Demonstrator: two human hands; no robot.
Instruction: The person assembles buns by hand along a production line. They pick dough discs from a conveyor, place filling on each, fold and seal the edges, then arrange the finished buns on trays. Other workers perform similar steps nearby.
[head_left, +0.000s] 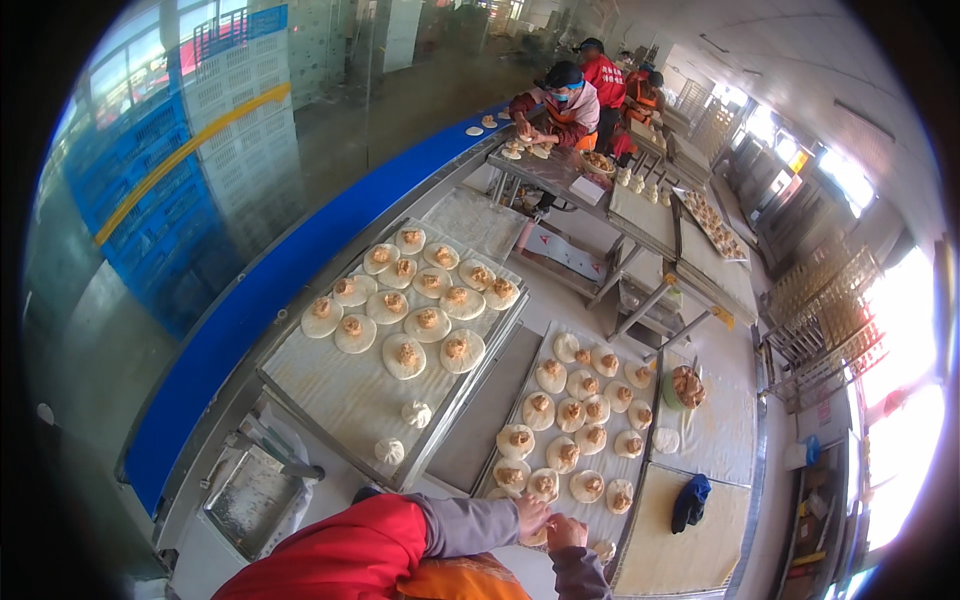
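Observation:
My left hand (533, 514) and my right hand (567, 531) are close together at the near edge of a tray (647, 458). Their fingers are bent and pinched inward. A pale edge of dough (535, 538) shows below them; the rest of that piece is hidden by my hands. Beyond them lie several flat dough rounds, such as this round (587, 486), each topped with a lump of brownish filling. A small pleated bun (603, 549) sits just right of my right hand.
Left, another tray (310, 375) bears filled dough rounds and two closed buns (389, 451). Beside it runs a blue conveyor belt (255, 325). A bowl of filling (688, 386) and a dark blue cloth (691, 502) lie right. Co-workers (565, 100) stand at the far tables.

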